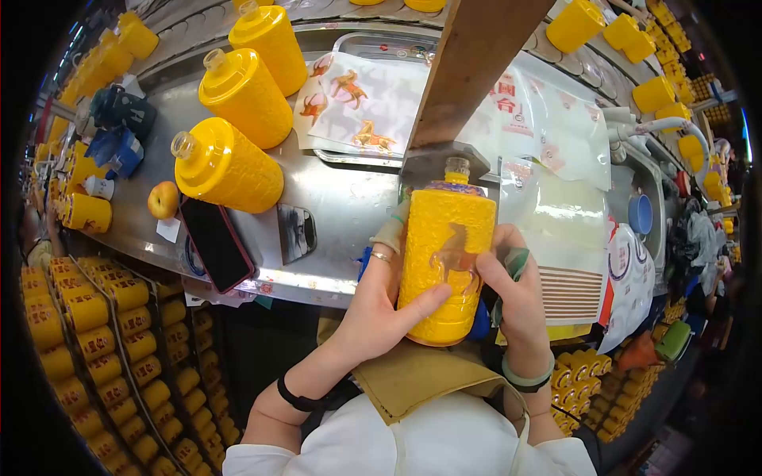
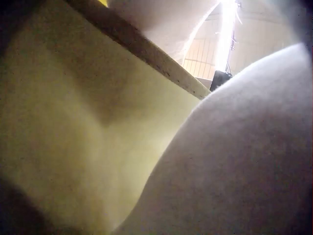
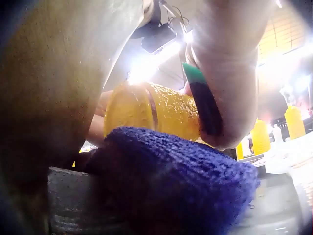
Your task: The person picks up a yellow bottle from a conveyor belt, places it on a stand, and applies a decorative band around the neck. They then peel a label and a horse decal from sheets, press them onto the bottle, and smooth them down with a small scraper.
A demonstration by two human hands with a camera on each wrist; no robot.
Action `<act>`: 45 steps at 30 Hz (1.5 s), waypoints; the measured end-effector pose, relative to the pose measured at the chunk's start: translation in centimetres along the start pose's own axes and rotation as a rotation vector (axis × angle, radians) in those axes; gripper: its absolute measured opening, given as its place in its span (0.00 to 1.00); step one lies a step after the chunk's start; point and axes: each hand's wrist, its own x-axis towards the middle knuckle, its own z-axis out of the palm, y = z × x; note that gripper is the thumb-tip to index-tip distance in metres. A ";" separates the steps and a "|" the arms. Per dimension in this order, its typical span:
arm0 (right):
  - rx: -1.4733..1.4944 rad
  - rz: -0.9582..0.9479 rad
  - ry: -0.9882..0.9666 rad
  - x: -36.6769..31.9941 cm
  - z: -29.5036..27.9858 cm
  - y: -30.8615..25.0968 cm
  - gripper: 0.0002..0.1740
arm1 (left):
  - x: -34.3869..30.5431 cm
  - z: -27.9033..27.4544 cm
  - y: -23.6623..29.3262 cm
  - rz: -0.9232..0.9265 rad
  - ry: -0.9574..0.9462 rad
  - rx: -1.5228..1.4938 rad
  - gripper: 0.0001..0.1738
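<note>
A yellow textured bottle (image 1: pixel 429 238) with a clear glass neck is held at the table's front edge, neck away from the body. A brown horse decal (image 1: pixel 458 258) lies on its upper face. My left hand (image 1: pixel 379 305) grips the bottle's left side, thumb on the front near the decal. My right hand (image 1: pixel 520 293) holds the right side, its thumb touching the decal. In the right wrist view the bottle (image 3: pixel 168 112) is above a blue cloth (image 3: pixel 181 171), beside the right hand (image 3: pixel 227 73). The left wrist view shows mostly cloth; the hand's work is hidden there.
Several yellow bottles (image 1: pixel 230 163), an apple (image 1: pixel 163 200) and a phone (image 1: pixel 216 244) are at the left. Horse decal sheets (image 1: pixel 357 103) lie on a tray behind. A wooden post (image 1: pixel 468 67) rises beyond the held bottle. Plastic-covered sheets (image 1: pixel 556 214) lie right.
</note>
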 end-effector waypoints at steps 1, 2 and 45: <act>-0.001 0.002 0.001 0.0 0.0 0.0 0.16 | 0.0 0.0 0.0 -0.002 -0.001 0.002 0.51; 0.011 0.004 0.000 0.0 0.1 0.0 0.16 | 0.0 0.0 0.0 -0.004 -0.001 0.000 0.51; -0.024 -0.014 0.001 0.0 0.1 0.0 0.16 | 0.1 0.2 0.1 0.013 0.033 0.056 0.51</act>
